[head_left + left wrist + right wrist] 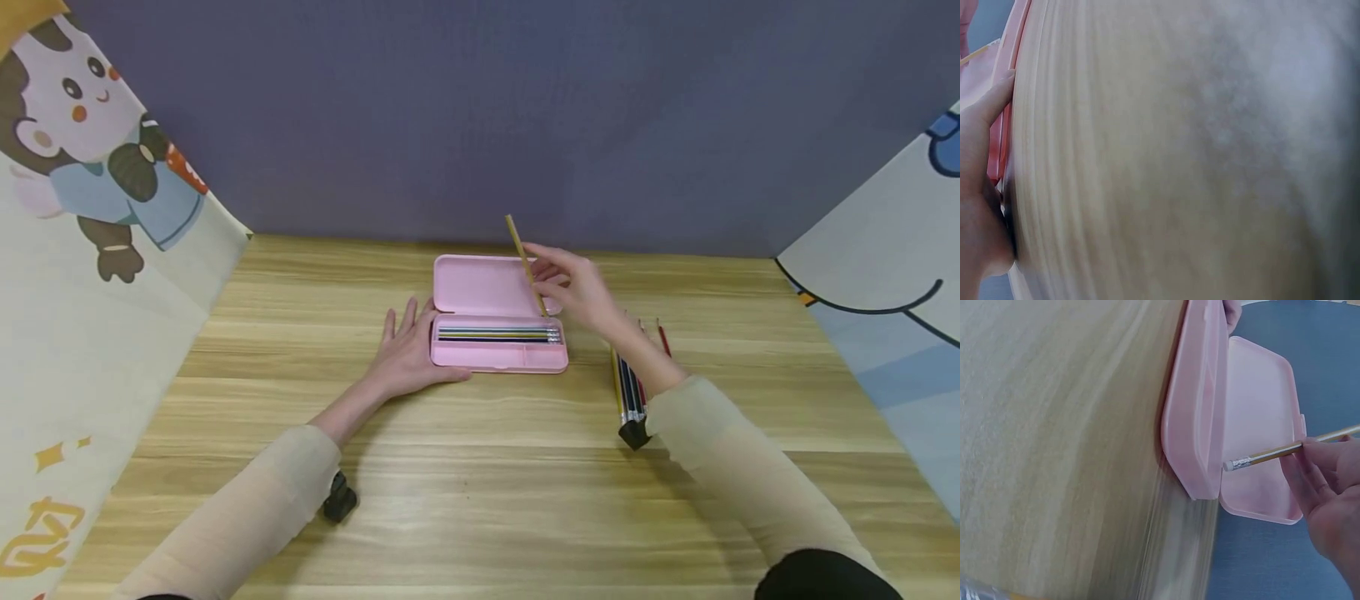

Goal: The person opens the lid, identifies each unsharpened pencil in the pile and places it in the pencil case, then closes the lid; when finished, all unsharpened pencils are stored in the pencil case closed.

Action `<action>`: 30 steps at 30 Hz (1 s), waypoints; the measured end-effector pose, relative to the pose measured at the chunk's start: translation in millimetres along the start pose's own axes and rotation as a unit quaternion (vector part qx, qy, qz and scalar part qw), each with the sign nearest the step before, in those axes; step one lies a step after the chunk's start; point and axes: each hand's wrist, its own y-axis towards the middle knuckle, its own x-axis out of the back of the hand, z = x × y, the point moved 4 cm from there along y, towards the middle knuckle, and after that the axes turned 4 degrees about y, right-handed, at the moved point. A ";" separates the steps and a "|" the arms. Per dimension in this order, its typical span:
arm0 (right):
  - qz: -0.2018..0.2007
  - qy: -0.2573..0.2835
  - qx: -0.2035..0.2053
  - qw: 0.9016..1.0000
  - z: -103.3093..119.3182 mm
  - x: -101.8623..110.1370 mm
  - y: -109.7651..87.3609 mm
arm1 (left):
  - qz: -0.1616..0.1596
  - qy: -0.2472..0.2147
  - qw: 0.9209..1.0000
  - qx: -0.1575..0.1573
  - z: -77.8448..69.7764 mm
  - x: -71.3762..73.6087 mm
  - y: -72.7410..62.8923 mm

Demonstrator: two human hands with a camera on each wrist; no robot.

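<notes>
A pink pencil case (480, 357) lies open on the table, its lid (476, 283) folded back. Several pencils (491, 335) lie side by side in its long compartment. My left hand (405, 354) rests at the case's left end, fingers spread and thumb along the front edge. With my right hand (576, 287) I pinch a yellow pencil (515, 236) between thumb and fingers, tilted over the lid. In the right wrist view, the pencil's silver band and pale eraser end (1238, 464) point toward the case. The left wrist view shows my left thumb (991, 103) against the case's side.
More pencils (628, 385) lie right of the case, partly hidden under my right forearm; one red pencil (664, 337) sticks out beyond it. A dark blue wall panel (480, 125) rises behind the wood-grain table (465, 492). Printed cartoon panels flank both sides.
</notes>
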 end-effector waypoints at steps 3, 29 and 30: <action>0.015 -0.010 0.013 1.000 -0.4 -5.4 0.9 | -0.001 0.000 1.000 0.001 0.7 0.3 0.3; 0.117 -0.085 0.078 0.986 0.7 -32.6 0.1 | 0.003 0.003 1.000 0.000 -1.7 0.5 0.7; 0.122 -0.091 0.070 0.986 0.3 -33.6 -0.4 | 0.002 0.003 1.000 0.000 -1.8 0.4 0.7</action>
